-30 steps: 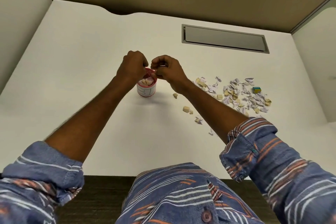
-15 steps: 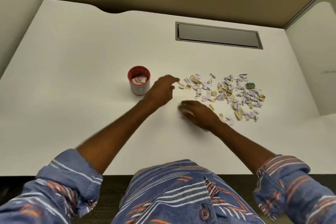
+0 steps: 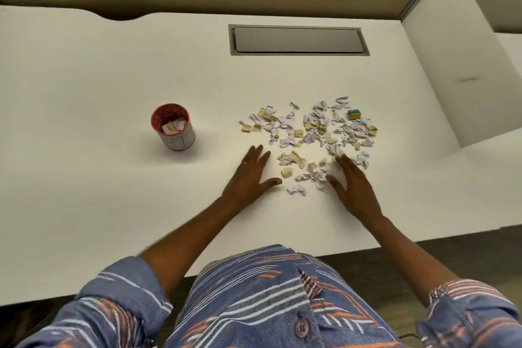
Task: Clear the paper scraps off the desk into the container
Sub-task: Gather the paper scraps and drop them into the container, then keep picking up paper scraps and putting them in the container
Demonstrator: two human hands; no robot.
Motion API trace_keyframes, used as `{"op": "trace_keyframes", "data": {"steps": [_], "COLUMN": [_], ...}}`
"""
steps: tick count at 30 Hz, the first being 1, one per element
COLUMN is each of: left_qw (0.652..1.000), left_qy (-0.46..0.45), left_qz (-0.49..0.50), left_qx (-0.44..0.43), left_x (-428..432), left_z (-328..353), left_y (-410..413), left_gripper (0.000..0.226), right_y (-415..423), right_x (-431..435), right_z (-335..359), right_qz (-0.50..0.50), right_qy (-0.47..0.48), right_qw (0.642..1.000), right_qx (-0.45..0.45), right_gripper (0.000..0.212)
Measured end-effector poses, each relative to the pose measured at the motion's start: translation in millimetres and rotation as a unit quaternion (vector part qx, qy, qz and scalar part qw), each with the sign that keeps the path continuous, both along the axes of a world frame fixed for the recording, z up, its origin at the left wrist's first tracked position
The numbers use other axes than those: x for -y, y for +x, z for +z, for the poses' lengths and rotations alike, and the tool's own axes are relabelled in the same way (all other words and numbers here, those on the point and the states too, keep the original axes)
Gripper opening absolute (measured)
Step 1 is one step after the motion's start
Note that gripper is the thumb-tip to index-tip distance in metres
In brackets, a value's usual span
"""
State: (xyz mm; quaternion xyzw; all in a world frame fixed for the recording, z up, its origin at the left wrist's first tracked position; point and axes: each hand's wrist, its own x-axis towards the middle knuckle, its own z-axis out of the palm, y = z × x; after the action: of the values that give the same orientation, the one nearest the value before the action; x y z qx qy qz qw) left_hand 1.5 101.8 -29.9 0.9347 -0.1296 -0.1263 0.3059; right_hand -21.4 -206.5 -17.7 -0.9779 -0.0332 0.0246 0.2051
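Your left hand (image 3: pixel 248 175) and right hand (image 3: pixel 354 188) have left the red-rimmed white container (image 3: pixel 173 128) at centre-left. They lie flat, fingers straight and empty, flanking crumpled white-and-tan paper scraps (image 3: pixel 310 133) at centre-right of the white worktop (image 3: pixel 113 79).

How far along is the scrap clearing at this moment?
Done: a few scraps sit inside the red container. In hand: the left hand and right hand rest open on the desk, flanking the nearest scraps, gripping nothing. Left: most of the scrap pile lies on the desk.

Container (image 3: pixel 174 126) left of scraps (image 3: pixel 310 133) on desk (image 3: pixel 84 178); hands flank near scraps.
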Motion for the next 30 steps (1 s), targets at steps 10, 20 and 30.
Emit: {"op": "trace_keyframes", "data": {"steps": [10, 20, 30], "left_qw": [0.996, 0.985, 0.985], "left_qy": [-0.002, 0.030, -0.017], "left_qz": [-0.068, -0.104, -0.054], "left_qx": [0.056, 0.131, 0.160], "left_x": [63.3, 56.7, 53.2], "left_z": [-2.2, 2.2, 4.7], "left_y": [14.4, 15.7, 17.0], "left_gripper": [0.069, 0.039, 0.030], "right_y": [-10.4, -0.8, 14.1], "right_x": [-53.1, -14.2, -12.0], "right_z": [-21.3, -18.4, -4.0], "right_qz": [0.110, 0.182, 0.082], "right_qy": [-0.036, -0.090, 0.031], "right_qw": [0.993, 0.977, 0.994], "right_qx": [0.010, 0.059, 0.061], "right_gripper": [0.053, 0.046, 0.022]}}
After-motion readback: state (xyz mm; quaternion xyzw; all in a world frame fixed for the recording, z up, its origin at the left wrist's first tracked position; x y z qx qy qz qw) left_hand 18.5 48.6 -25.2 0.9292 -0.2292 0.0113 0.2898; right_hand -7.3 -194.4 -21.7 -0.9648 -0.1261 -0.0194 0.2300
